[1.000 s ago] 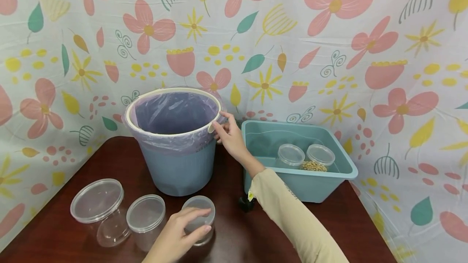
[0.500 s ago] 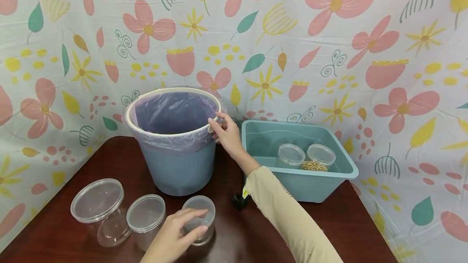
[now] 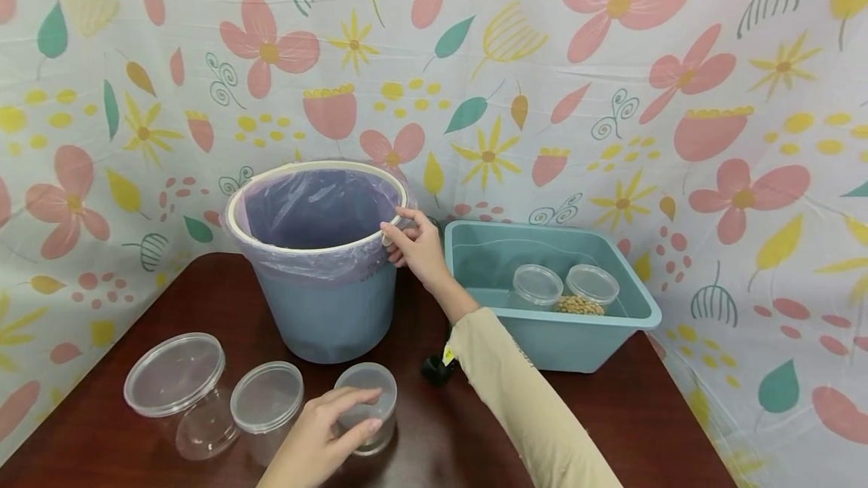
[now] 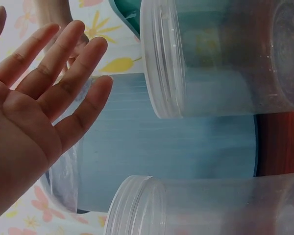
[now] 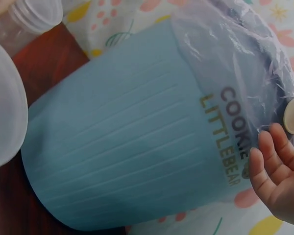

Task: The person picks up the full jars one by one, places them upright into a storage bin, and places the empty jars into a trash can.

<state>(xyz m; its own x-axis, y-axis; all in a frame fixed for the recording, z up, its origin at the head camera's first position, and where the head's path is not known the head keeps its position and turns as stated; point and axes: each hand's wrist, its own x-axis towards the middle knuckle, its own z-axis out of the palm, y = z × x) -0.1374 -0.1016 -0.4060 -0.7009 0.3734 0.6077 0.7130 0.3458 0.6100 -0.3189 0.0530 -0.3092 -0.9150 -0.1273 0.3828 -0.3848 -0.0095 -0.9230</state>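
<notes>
Bin [image 3: 331, 300] upright, mouth up, right hand [image 3: 417, 247] at rim.

A dark wooden table [image 3: 651, 413] stands against a floral-printed backdrop cloth [image 3: 610, 59] under even light.

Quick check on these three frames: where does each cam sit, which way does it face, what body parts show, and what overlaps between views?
Head: worn high, faces forward and down at the table; shows both hands, right sleeve.
Left wrist: faces along the left hand at two clear jars lying sideways in frame.
Right wrist: faces the blue bin, sideways in frame; right hand fingers show.
Shared: all three see the blue bin.
</notes>
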